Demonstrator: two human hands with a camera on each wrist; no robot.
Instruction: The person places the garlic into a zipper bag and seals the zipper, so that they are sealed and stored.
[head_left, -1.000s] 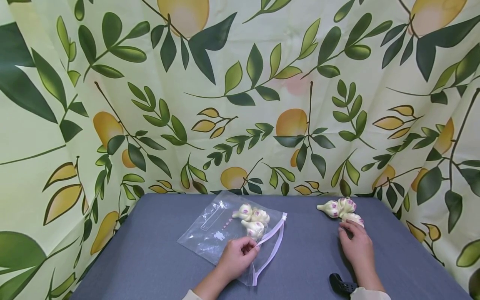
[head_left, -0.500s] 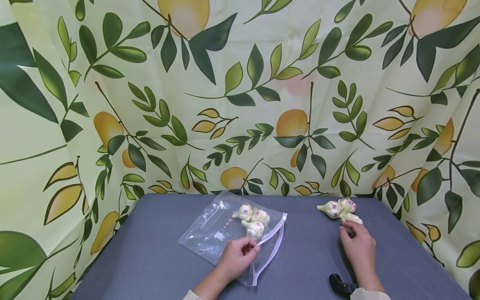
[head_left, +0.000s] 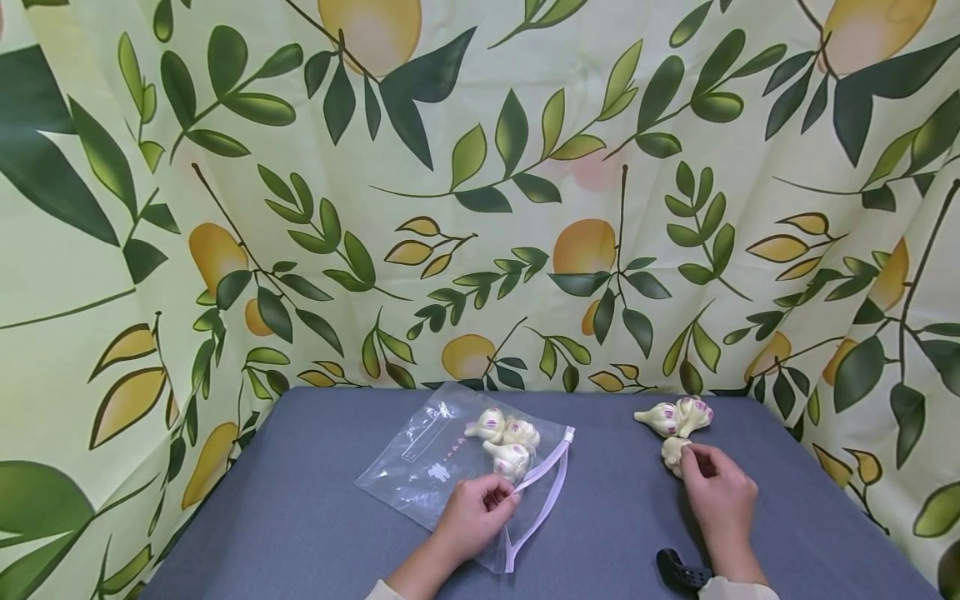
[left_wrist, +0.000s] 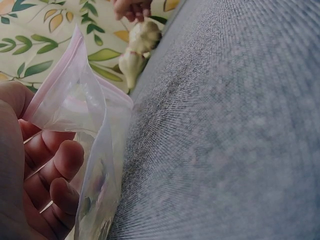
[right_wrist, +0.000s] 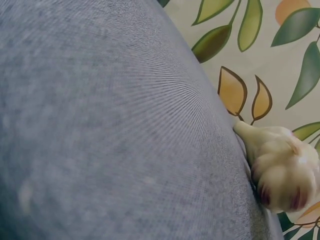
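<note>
My left hand (head_left: 476,512) pinches the pale pink zip edge of a clear zip-lock bag (head_left: 408,450); in the left wrist view the thumb presses the pink strip (left_wrist: 55,82) and the mouth gapes. Three garlic bulbs (head_left: 508,460), whitish with purple marks, lie in the bag. At the right, my right hand (head_left: 720,492) grips one garlic bulb (head_left: 672,456) between thumb and fingers, its far side showing. Just behind it two other garlic bulbs (head_left: 660,418) lie side by side. The right wrist view shows a garlic bulb (right_wrist: 282,170) but not the hand.
A grey cloth-covered table (head_left: 300,517) carries everything. Fabric printed with lemons and leaves (head_left: 480,208) rises behind and at both sides. A black strap-like device (head_left: 681,573) sits at the right wrist.
The right hand has drawn its garlic bulb left and slightly nearer, away from its spot beside the other two. Left hand and bag stay still.
</note>
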